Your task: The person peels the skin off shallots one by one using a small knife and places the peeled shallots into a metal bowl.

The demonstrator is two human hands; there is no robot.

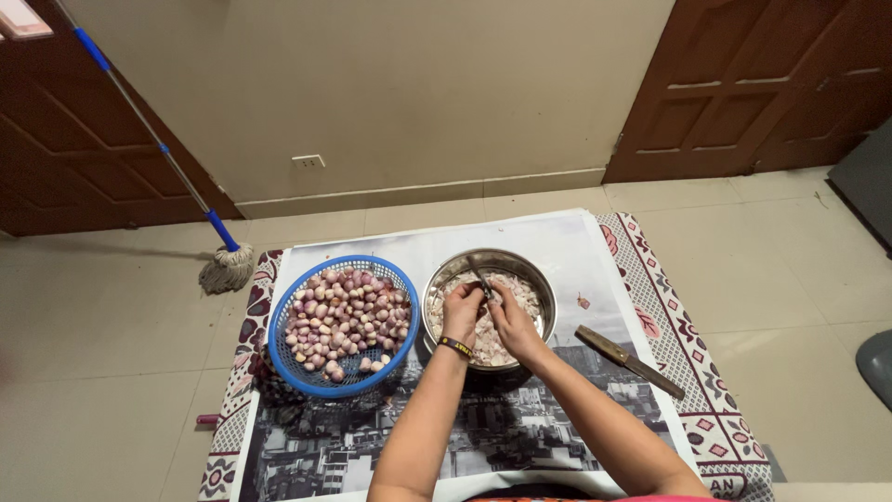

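Observation:
Both hands meet over a round metal bowl (539, 288) that holds pale peels and pieces. My left hand (463, 310), with a dark wristband, pinches a small shallot between its fingers. My right hand (510, 323) grips a small knife (478, 274) whose blade points up and away, its tip against the shallot. To the left, touching distance from the bowl, sits a blue plastic basket (288, 358) filled with several purple-pink shallots (344, 314).
A large knife with a wooden handle (628, 361) lies on the printed sheet (557, 242) to the right of the bowl. The sheet covers a patterned mat (692, 372) on a tiled floor. A mop (226, 267) leans by the wall at the left.

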